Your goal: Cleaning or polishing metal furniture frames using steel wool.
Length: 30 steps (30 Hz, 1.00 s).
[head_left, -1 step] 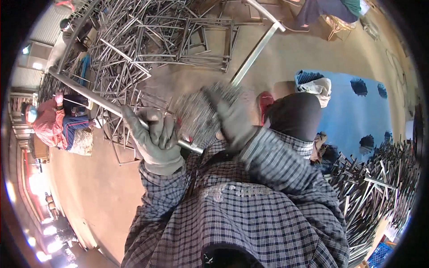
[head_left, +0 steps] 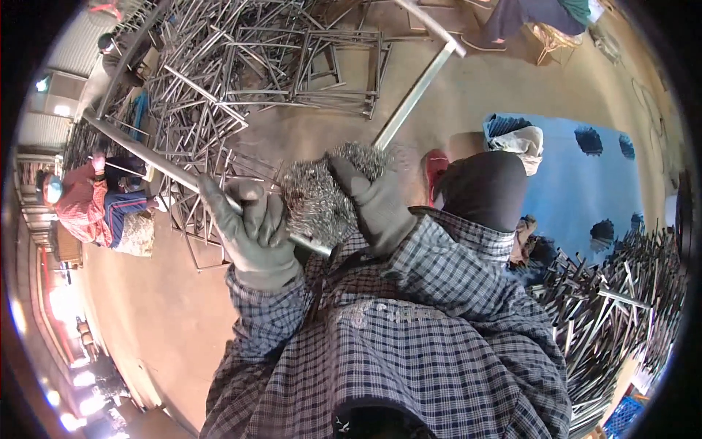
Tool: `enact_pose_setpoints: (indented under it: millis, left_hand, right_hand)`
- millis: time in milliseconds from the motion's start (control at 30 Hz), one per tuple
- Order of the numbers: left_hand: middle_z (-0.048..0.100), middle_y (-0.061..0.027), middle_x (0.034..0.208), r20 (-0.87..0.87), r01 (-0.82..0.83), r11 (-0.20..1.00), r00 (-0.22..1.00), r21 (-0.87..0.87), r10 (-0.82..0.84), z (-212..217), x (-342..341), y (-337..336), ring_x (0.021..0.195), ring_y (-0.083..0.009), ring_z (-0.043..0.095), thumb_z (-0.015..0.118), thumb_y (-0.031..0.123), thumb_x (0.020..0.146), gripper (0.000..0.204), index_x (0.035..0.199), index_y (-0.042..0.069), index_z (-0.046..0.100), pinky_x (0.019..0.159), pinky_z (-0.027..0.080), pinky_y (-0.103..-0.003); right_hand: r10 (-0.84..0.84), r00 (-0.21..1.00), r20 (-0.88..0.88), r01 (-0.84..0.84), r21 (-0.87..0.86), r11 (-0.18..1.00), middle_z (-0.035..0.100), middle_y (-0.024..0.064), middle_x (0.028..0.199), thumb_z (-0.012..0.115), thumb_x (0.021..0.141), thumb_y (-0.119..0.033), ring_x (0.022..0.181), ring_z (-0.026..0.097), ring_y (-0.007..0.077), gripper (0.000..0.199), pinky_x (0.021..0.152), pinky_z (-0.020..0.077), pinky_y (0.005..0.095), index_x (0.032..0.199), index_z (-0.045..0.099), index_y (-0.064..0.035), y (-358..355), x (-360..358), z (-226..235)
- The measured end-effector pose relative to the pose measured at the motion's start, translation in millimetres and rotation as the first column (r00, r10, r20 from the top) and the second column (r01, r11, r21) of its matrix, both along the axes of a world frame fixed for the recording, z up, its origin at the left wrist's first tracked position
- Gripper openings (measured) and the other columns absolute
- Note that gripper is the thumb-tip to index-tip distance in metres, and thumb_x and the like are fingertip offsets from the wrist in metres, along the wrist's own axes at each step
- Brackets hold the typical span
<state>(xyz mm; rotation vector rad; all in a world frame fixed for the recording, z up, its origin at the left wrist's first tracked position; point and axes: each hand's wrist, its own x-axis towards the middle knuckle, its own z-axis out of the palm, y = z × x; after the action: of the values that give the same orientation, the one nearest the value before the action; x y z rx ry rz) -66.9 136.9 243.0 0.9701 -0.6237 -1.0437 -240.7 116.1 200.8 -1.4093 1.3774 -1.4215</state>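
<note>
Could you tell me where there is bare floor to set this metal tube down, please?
Bare floor lies left of the left hand, below the seated person in red. Another open strip runs between the tangle of metal frames and the blue mat. It is crowded at the frames and at the pile of rods on the right.

You are wearing thick grey work gloves on your left hand (head_left: 252,227) and right hand (head_left: 373,201), and a long-sleeved shirt (head_left: 409,344) checked in dark blue and white, cuffs bunching at the wrists.
</note>
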Motion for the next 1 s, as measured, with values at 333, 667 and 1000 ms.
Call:
enact_pose_setpoints:
  millis: [333, 667, 1000]
  left_hand:
    - [0.032, 0.0042, 0.041, -0.249, 0.435, 0.877, 0.843, -0.205, -0.477, 28, 27, 11, 0.03, -0.0067, 0.025, 0.027, 0.05, 0.099, 0.063, 0.075, 0.001, 0.059, 0.026, 0.023, -0.02]
    - [0.036, 0.0024, 0.049, -0.253, 0.587, 0.765, 0.723, -0.265, -0.642, 22, 42, 17, 0.038, -0.0068, 0.033, 0.035, 0.037, 0.099, 0.044, 0.091, 0.0, 0.056, 0.03, 0.026, -0.02]
    - [0.03, 0.0042, 0.043, -0.366, 0.417, 0.894, 0.816, -0.162, -0.447, 5, 21, 10, 0.033, -0.0056, 0.026, 0.029, 0.047, 0.1, 0.056, 0.082, 0.003, 0.059, 0.028, 0.024, -0.019]
  right_hand:
    - [-0.082, 0.925, 0.371, 0.029, 0.146, 0.989, 0.065, 0.0126, 0.097, 0.065, 0.084, -0.024, 0.087, 0.064, 0.0232, 0.036, 0.074, 0.0529, 0.0327, 0.111, 0.058, -0.0004, -45, -41, -34]
    - [-0.129, 0.417, 0.9, -0.063, 0.171, 0.983, 0.065, 0.0105, 0.093, 0.059, 0.091, -0.037, 0.077, 0.064, 0.0177, 0.041, 0.068, 0.0525, 0.0299, 0.103, 0.061, 0.0015, -64, -79, -31]
    - [0.153, 0.852, 0.5, -0.281, 0.191, 0.94, 0.065, 0.007, 0.096, 0.063, 0.089, -0.029, 0.09, 0.061, 0.0181, 0.033, 0.081, 0.0494, 0.031, 0.108, 0.061, -0.0014, 9, 0, -24]
